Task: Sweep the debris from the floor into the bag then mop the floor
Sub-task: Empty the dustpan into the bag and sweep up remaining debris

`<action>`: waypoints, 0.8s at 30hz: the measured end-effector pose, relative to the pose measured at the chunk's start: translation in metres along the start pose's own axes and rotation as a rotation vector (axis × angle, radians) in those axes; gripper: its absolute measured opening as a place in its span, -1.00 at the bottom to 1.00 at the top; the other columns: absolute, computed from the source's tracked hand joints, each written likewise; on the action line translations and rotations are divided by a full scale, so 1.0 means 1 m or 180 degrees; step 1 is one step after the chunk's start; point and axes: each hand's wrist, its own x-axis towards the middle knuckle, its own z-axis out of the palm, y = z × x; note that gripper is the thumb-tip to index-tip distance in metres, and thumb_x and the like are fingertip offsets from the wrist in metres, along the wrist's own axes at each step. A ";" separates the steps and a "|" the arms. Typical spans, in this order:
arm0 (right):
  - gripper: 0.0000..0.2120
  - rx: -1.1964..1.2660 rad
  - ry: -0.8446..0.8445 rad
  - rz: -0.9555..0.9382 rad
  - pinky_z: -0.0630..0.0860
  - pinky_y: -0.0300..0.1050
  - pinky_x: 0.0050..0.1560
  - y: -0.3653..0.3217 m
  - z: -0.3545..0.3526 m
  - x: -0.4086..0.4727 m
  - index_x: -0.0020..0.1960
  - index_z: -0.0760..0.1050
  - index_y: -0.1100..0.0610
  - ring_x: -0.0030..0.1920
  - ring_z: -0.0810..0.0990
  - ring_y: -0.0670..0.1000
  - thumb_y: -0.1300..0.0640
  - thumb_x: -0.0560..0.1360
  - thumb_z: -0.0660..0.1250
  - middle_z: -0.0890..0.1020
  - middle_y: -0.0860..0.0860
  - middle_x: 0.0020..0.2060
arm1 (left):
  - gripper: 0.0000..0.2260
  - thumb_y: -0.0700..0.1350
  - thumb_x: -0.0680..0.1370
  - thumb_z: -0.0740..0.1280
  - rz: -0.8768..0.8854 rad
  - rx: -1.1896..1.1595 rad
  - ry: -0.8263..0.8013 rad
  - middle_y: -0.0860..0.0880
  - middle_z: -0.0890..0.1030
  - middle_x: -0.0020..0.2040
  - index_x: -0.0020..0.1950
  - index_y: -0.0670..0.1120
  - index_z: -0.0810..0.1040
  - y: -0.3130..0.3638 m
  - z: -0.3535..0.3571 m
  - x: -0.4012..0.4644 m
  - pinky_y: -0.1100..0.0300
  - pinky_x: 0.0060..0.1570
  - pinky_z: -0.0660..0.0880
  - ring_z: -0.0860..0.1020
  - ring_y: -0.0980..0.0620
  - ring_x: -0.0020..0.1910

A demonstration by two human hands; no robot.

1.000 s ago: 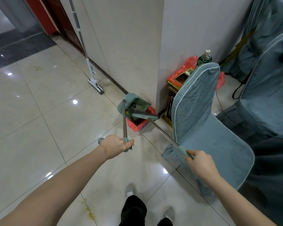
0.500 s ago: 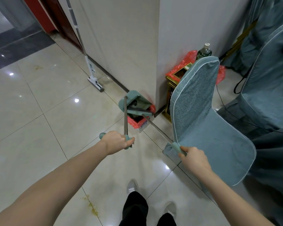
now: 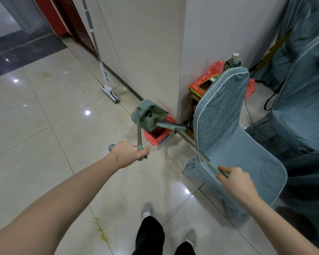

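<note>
My left hand (image 3: 128,152) grips the teal end of the dustpan's long handle. The teal dustpan (image 3: 149,116) is tipped over a small box lined with a red bag (image 3: 157,137) at the pillar's corner. My right hand (image 3: 236,181) holds the broom's handle; the teal broom head (image 3: 171,125) lies across the dustpan's mouth, above the bag. A white mop (image 3: 109,92) leans against the wall to the left, its head on the floor. Yellowish stains (image 3: 101,230) mark the pale tiles near my feet.
A chair in a teal cover (image 3: 234,144) stands just right of the bag, with more covered chairs (image 3: 302,107) behind it. A gold-framed bin with a red bag (image 3: 206,83) and a green bottle (image 3: 232,61) sit behind the pillar. A black cable (image 3: 269,102) lies on the floor.
The broom head has slid along the dustpan's mouth over the red bag, and my right hand has shifted slightly with the handle. My left hand keeps the dustpan tipped in place.
</note>
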 end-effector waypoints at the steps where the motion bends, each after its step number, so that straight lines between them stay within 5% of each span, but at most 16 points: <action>1: -0.61 0.0021 0.0002 -0.0017 0.50 -0.05 0.01 -0.001 -0.001 -0.001 0.33 0.53 -0.05 0.10 0.56 0.23 0.09 0.51 0.29 0.66 0.17 0.07 | -0.51 -0.31 0.55 0.13 -0.0027 -0.0008 0.0037 -0.05 0.55 0.08 0.46 -0.03 0.16 -0.001 0.000 -0.002 0.11 -0.33 0.39 0.43 -0.12 -0.31; 6: -0.72 0.0438 -0.0010 -0.0234 0.59 0.06 -0.08 -0.014 -0.005 -0.005 0.14 0.64 0.13 -0.10 0.62 0.28 0.00 0.54 0.31 0.68 0.26 -0.15 | -0.47 -0.29 0.54 0.13 -0.0453 -0.0235 0.0237 -0.03 0.59 0.10 0.46 0.05 0.15 -0.013 0.007 -0.018 0.11 -0.41 0.32 0.57 -0.15 -0.23; 9: -0.71 0.0481 -0.0095 -0.0348 0.60 0.08 -0.12 -0.036 0.001 -0.007 0.07 0.66 0.07 -0.16 0.64 0.26 -0.09 0.55 0.29 0.66 0.23 -0.28 | -0.49 -0.19 0.60 0.12 -0.0985 -0.0588 0.0422 -0.01 0.60 0.12 0.51 0.13 0.13 -0.025 0.015 -0.031 0.11 -0.36 0.34 0.61 -0.16 -0.14; 14: -0.74 0.0381 -0.0222 -0.0618 0.58 0.03 -0.11 -0.089 0.021 0.005 0.19 0.63 0.05 -0.11 0.64 0.21 0.11 0.53 0.30 0.66 0.10 -0.21 | -0.52 -0.04 0.61 0.14 -0.1772 -0.1214 0.0768 -0.06 0.62 0.09 0.53 0.13 0.15 -0.061 0.051 -0.056 0.09 -0.24 0.46 0.61 -0.17 -0.11; 18: -0.71 0.0551 -0.0320 -0.0708 0.47 -0.17 -0.36 -0.149 0.036 0.020 0.23 0.60 0.03 -0.36 0.56 0.04 0.11 0.53 0.32 0.56 -0.03 -0.40 | -0.54 -0.04 0.61 0.17 -0.2394 -0.1814 0.0942 -0.15 0.64 -0.01 0.51 0.11 0.21 -0.107 0.085 -0.073 0.08 -0.23 0.45 0.60 -0.20 -0.13; 24: -0.70 0.0968 -0.0581 -0.0632 0.31 -0.25 -0.59 -0.257 0.067 0.046 0.26 0.58 0.02 -0.54 0.42 -0.03 0.10 0.53 0.37 0.56 0.08 -0.43 | -0.56 -0.04 0.58 0.17 -0.3240 -0.2677 0.1082 -0.20 0.62 -0.11 0.47 0.13 0.28 -0.190 0.147 -0.088 0.01 -0.21 0.53 0.57 -0.23 -0.15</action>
